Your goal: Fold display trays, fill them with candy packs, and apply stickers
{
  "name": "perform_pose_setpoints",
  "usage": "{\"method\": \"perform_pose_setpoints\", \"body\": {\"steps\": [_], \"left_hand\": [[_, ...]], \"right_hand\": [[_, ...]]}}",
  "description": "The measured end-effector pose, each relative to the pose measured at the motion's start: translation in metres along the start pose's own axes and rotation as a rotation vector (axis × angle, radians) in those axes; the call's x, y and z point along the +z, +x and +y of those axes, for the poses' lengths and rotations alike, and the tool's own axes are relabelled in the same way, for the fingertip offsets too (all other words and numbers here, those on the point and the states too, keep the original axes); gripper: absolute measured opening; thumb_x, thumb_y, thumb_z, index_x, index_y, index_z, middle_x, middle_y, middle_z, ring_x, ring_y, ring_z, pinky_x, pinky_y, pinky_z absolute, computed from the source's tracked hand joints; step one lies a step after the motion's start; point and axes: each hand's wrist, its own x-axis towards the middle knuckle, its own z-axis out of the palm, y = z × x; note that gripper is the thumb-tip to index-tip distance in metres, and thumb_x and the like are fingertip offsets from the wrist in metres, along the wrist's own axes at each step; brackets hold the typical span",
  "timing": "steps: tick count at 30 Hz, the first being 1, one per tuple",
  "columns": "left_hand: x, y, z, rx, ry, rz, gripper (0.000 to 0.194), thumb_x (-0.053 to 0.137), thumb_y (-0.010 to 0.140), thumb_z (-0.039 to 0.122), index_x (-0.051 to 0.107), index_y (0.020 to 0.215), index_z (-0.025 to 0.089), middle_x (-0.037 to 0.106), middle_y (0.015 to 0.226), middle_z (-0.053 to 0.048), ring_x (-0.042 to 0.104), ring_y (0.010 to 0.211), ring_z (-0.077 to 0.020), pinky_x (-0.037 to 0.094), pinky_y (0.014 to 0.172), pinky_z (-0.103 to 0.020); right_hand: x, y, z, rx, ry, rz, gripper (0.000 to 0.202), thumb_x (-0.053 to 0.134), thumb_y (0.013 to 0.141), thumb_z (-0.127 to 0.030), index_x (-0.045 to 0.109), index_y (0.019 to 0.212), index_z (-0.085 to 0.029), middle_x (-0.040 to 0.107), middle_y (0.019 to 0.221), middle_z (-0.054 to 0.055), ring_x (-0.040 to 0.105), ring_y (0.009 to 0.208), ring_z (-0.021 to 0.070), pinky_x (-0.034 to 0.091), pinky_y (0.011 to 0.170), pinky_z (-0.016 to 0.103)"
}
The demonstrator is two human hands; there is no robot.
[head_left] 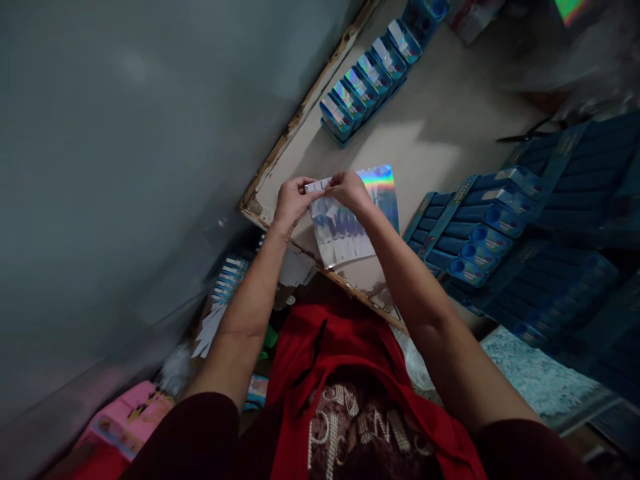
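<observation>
A shiny holographic sheet (343, 233), silver with a rainbow band, lies near the table's corner, its lower edge by the worn table edge. My left hand (293, 203) is closed at the sheet's upper left corner, thumb and fingers pinching there. Right beside it, my right hand (347, 188) pinches at the sheet's upper edge, fingertips almost meeting those of the left. Whether a small piece is between the right fingertips is too small to make out. Past the hands stands a row of blue boxes (367, 83) with shiny strips on their ends.
More blue packs (465, 227) are stacked on the right, with dark scissors (525, 133) behind them. A grey wall (125, 147) runs along the left. White paper strips (209, 330) and a pink package (130, 417) lie below on the left.
</observation>
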Motion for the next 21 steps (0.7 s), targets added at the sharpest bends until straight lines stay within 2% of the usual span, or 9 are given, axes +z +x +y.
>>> {"method": "perform_pose_setpoints", "body": {"steps": [3, 5, 8, 10, 11, 13, 16, 18, 21], "left_hand": [[-0.006, 0.011, -0.011, -0.017, 0.053, 0.05, 0.035, 0.085, 0.068, 0.026, 0.077, 0.101, 0.015, 0.078, 0.093, -0.006, 0.072, 0.086, -0.0203, 0.056, 0.077, -0.027], [-0.014, 0.019, -0.011, -0.075, 0.07, 0.052, 0.042, 0.083, 0.067, 0.022, 0.076, 0.108, 0.015, 0.078, 0.099, -0.007, 0.074, 0.093, -0.0226, 0.059, 0.083, -0.03], [-0.019, 0.016, 0.008, -0.034, 0.11, 0.191, 0.064, 0.088, 0.067, 0.021, 0.07, 0.128, 0.016, 0.076, 0.124, -0.013, 0.07, 0.122, -0.0298, 0.058, 0.102, -0.036], [-0.01, -0.004, 0.031, 0.106, 0.122, 0.31, 0.07, 0.091, 0.072, 0.026, 0.066, 0.137, 0.019, 0.069, 0.142, -0.015, 0.06, 0.141, -0.0329, 0.054, 0.112, -0.039], [0.0, -0.019, 0.042, 0.165, 0.107, 0.303, 0.065, 0.091, 0.077, 0.033, 0.067, 0.137, 0.02, 0.068, 0.145, -0.015, 0.059, 0.144, -0.033, 0.053, 0.113, -0.039], [0.026, -0.052, 0.063, 0.161, 0.019, 0.089, 0.055, 0.085, 0.087, 0.051, 0.071, 0.131, 0.02, 0.073, 0.137, -0.015, 0.067, 0.134, -0.0315, 0.057, 0.107, -0.039], [0.071, -0.094, 0.081, -0.049, -0.162, -0.366, 0.066, 0.084, 0.082, 0.072, 0.076, 0.118, 0.018, 0.08, 0.11, -0.013, 0.078, 0.1, -0.0258, 0.062, 0.087, -0.036], [0.095, -0.11, 0.086, -0.138, -0.237, -0.449, 0.067, 0.092, 0.07, 0.072, 0.077, 0.106, 0.018, 0.081, 0.098, -0.011, 0.077, 0.085, -0.021, 0.062, 0.078, -0.032], [0.123, -0.119, 0.095, -0.105, -0.244, -0.378, 0.056, 0.094, 0.071, 0.067, 0.076, 0.09, 0.018, 0.081, 0.087, -0.008, 0.074, 0.076, -0.0167, 0.059, 0.07, -0.027]], "right_hand": [[-0.011, -0.013, 0.012, 0.044, 0.275, 0.022, 0.017, 0.079, 0.081, -0.028, 0.068, 0.086, -0.018, 0.061, 0.072, -0.002, 0.053, 0.069, 0.0131, 0.043, 0.066, 0.026], [-0.029, -0.035, 0.02, 0.077, 0.482, 0.058, 0.024, 0.079, 0.087, -0.039, 0.068, 0.095, -0.02, 0.059, 0.074, -0.003, 0.052, 0.066, 0.0114, 0.042, 0.062, 0.024], [-0.059, -0.078, 0.028, 0.072, 0.721, 0.079, 0.039, 0.083, 0.085, -0.054, 0.069, 0.108, -0.026, 0.059, 0.078, -0.005, 0.053, 0.064, 0.0096, 0.042, 0.059, 0.021], [-0.075, -0.108, 0.03, 0.032, 0.813, 0.097, 0.048, 0.087, 0.08, -0.058, 0.069, 0.112, -0.027, 0.058, 0.079, -0.006, 0.053, 0.064, 0.0087, 0.044, 0.059, 0.021], [-0.082, -0.122, 0.031, 0.012, 0.839, 0.108, 0.051, 0.088, 0.078, -0.059, 0.069, 0.113, -0.027, 0.058, 0.079, -0.006, 0.053, 0.064, 0.0086, 0.045, 0.06, 0.021], [-0.092, -0.146, 0.031, -0.009, 0.859, 0.127, 0.053, 0.089, 0.076, -0.059, 0.068, 0.113, -0.028, 0.058, 0.08, -0.006, 0.053, 0.064, 0.0089, 0.046, 0.062, 0.022], [-0.104, -0.172, 0.037, -0.012, 0.867, 0.151, 0.055, 0.088, 0.073, -0.057, 0.068, 0.115, -0.027, 0.062, 0.083, -0.005, 0.055, 0.067, 0.0099, 0.048, 0.063, 0.024], [-0.111, -0.186, 0.046, -0.015, 0.876, 0.185, 0.058, 0.09, 0.069, -0.052, 0.068, 0.116, -0.027, 0.065, 0.086, -0.004, 0.058, 0.069, 0.0108, 0.048, 0.064, 0.024], [-0.125, -0.201, 0.065, -0.047, 0.828, 0.346, 0.054, 0.09, 0.067, -0.044, 0.067, 0.112, -0.025, 0.07, 0.087, -0.002, 0.065, 0.075, 0.0142, 0.052, 0.068, 0.027]]}}
